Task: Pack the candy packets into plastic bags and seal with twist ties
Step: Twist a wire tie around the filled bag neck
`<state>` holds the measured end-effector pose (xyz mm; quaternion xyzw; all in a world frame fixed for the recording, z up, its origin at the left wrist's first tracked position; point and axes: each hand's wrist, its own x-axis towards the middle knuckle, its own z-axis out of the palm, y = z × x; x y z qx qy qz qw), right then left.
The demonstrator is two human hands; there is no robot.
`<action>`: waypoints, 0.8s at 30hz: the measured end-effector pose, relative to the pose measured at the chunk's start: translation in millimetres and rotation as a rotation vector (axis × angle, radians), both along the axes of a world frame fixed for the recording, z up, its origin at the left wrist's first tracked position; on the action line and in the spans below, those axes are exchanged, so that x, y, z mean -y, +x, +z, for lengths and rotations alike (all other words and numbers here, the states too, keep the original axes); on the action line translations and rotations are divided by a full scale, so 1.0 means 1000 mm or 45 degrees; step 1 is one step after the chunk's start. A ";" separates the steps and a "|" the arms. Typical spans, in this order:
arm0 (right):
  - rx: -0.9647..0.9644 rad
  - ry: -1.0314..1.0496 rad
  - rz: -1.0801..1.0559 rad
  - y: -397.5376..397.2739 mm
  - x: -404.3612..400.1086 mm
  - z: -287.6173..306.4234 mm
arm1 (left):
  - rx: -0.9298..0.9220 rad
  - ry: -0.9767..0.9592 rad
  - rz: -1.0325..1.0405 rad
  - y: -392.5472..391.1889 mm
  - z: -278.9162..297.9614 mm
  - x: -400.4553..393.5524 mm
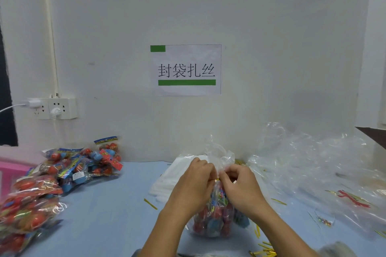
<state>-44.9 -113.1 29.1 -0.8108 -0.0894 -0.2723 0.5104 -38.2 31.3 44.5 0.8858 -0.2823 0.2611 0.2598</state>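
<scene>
Step in hand: sealing. Filled bag (213, 215) upright on table (108, 215), centre front. Left hand (193, 181) and right hand (240, 183) both pinch gathered neck, fingers curled at gold tie (215, 179). Next, likely: finish twisting tie ends tight, keep neck bunched. Loose packets (83, 165) wait at left; spare ties (150, 204) scattered.

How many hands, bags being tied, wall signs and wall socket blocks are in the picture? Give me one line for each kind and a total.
Hands: 2, the left hand and the right hand
Bag being tied: 1, the candy bag, gold twist tie at its neck
Wall sign: 1
Wall socket block: 1
Total: 5
</scene>
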 end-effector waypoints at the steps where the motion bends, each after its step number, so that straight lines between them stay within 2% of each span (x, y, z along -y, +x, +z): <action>1: 0.000 0.005 -0.001 0.000 0.000 0.000 | 0.014 -0.015 -0.001 0.001 -0.001 0.001; 7: 0.016 0.056 -0.031 0.002 -0.001 -0.002 | 0.016 -0.140 0.055 0.007 -0.009 0.005; 11: 0.046 0.069 -0.069 0.002 0.001 -0.002 | -0.138 -0.369 0.109 0.009 -0.013 0.004; 18: 0.053 0.161 -0.105 0.003 0.002 -0.002 | -0.411 -0.652 -0.029 0.007 -0.011 0.003; 24: 0.038 0.270 -0.133 0.006 0.006 -0.004 | -0.323 -0.645 -0.109 0.006 -0.014 0.008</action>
